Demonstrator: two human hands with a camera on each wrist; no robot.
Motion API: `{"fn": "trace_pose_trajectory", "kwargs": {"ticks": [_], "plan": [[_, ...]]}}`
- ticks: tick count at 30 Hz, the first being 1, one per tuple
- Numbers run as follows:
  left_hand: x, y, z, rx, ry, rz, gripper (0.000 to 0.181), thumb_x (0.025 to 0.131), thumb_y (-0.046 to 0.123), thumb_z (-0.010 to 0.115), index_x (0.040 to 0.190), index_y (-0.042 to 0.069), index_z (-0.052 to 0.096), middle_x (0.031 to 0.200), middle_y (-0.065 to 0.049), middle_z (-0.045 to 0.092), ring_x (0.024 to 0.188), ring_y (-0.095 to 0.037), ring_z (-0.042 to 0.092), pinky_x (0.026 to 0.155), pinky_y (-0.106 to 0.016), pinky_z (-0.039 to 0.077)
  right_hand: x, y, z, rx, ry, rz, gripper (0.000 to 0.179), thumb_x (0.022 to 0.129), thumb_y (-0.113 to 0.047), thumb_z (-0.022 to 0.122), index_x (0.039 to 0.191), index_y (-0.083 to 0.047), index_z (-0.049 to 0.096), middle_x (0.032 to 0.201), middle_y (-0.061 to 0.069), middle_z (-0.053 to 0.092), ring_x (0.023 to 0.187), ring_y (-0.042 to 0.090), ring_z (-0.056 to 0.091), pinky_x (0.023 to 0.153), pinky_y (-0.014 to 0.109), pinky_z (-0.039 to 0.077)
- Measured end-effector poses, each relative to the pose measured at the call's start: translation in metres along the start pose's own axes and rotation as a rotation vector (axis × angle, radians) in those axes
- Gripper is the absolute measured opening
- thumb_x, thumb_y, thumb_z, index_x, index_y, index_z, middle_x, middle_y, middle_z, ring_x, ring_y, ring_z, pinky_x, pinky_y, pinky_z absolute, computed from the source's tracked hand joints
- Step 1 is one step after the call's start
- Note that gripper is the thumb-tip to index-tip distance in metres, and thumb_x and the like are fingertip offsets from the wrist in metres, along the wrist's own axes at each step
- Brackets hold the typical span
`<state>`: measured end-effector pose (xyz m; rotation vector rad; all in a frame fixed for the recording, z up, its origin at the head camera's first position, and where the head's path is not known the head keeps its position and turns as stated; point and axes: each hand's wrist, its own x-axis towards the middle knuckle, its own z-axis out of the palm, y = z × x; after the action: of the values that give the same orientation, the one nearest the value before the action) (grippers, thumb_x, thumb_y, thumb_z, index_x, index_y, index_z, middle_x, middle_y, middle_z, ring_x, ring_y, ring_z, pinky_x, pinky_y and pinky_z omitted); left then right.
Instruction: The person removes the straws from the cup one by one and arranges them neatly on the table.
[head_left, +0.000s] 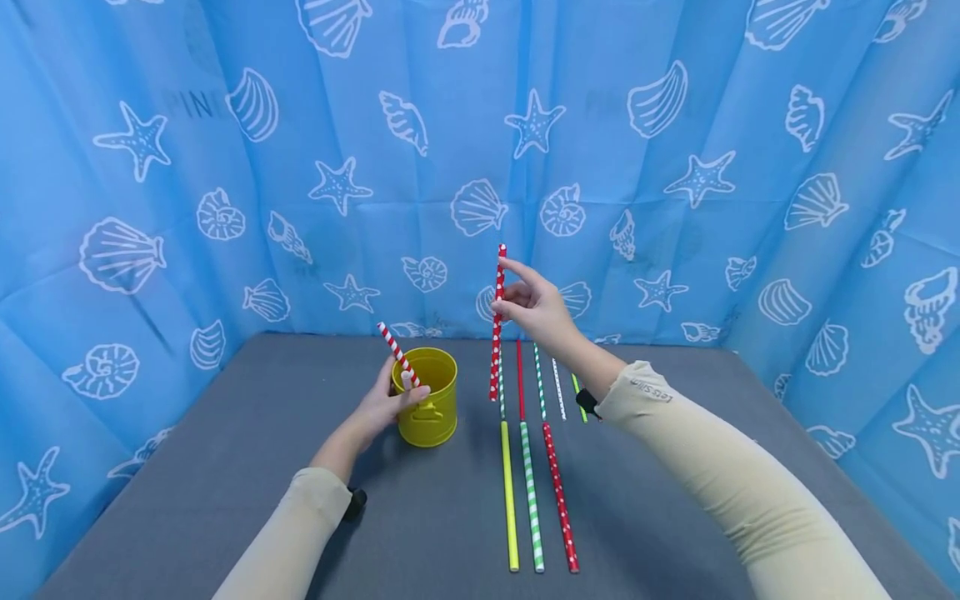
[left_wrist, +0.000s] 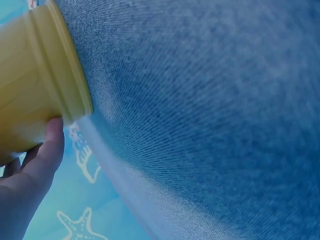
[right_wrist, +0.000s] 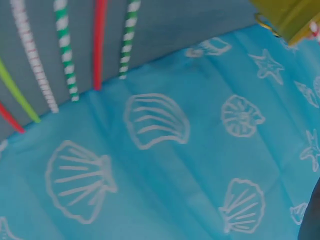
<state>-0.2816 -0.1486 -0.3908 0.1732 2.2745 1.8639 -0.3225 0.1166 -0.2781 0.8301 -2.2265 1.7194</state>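
Observation:
My left hand (head_left: 382, 404) grips the side of a yellow bucket (head_left: 438, 421), its thumb across the rim; in the left wrist view, fingers (left_wrist: 50, 145) lie against the bucket wall (left_wrist: 55, 65). A red-and-white striped straw (head_left: 396, 350) leans in the bucket, beside that hand. To the right, raised above the table, my right hand (head_left: 536, 308) pinches a red straw with white dots (head_left: 496, 354) between thumb and fingers. The straw stands nearly upright. The right wrist view hides this grip, but catches the bucket (right_wrist: 292, 17) at its upper right.
Paper straws lie in two rows on the grey table (head_left: 262, 450). The near row has a yellow straw (head_left: 510, 500), a green striped straw (head_left: 532, 500) and a red dotted straw (head_left: 561, 500). Behind them lie several more, including a plain red straw (right_wrist: 99, 45). A blue shell-patterned curtain (head_left: 480, 150) surrounds the table.

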Motion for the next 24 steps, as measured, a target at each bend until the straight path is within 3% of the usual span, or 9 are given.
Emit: {"fn": "trace_pose_trajectory", "kwargs": {"ticks": [8,13,20,24], "plan": [[0.0,0.002,0.0,0.019,0.01,-0.009,0.09,0.092,0.046,0.062,0.155,0.02,0.003,0.149,-0.019,0.027,0.135,-0.039,0.028,0.104,-0.063,0.031,-0.021,0.011,-0.028,-0.12,-0.048,0.155,0.061,0.09,-0.004,0.068,0.146,-0.009,0.044,0.092,0.013,0.061,0.079,0.018,0.06,0.074,0.029,0.054],[0.003,0.0,-0.002,0.016,0.007,-0.022,0.09,0.092,0.046,0.062,0.155,0.02,0.003,0.148,-0.019,0.027,0.135,-0.038,0.028,0.104,-0.063,0.03,-0.036,0.021,-0.043,-0.198,-0.088,0.194,0.06,0.09,-0.008,0.07,0.145,-0.008,0.045,0.092,0.012,0.062,0.081,0.022,0.056,0.071,0.03,0.049],[0.004,-0.002,-0.002,0.01,0.005,-0.044,0.087,0.094,0.043,0.061,0.154,0.02,0.003,0.149,-0.019,0.026,0.135,-0.039,0.027,0.105,-0.064,0.029,-0.059,0.036,-0.054,-0.19,-0.146,0.26,0.06,0.091,-0.009,0.068,0.146,-0.006,0.042,0.09,0.009,0.062,0.083,0.026,0.057,0.071,0.032,0.048],[0.0,0.002,-0.001,0.009,-0.003,-0.046,0.087,0.093,0.042,0.062,0.154,0.019,0.005,0.148,-0.019,0.028,0.135,-0.039,0.028,0.105,-0.063,0.03,-0.074,0.045,-0.058,-0.189,-0.168,0.294,0.062,0.091,-0.009,0.068,0.145,-0.001,0.04,0.088,0.008,0.062,0.079,0.02,0.057,0.071,0.03,0.05]]}}
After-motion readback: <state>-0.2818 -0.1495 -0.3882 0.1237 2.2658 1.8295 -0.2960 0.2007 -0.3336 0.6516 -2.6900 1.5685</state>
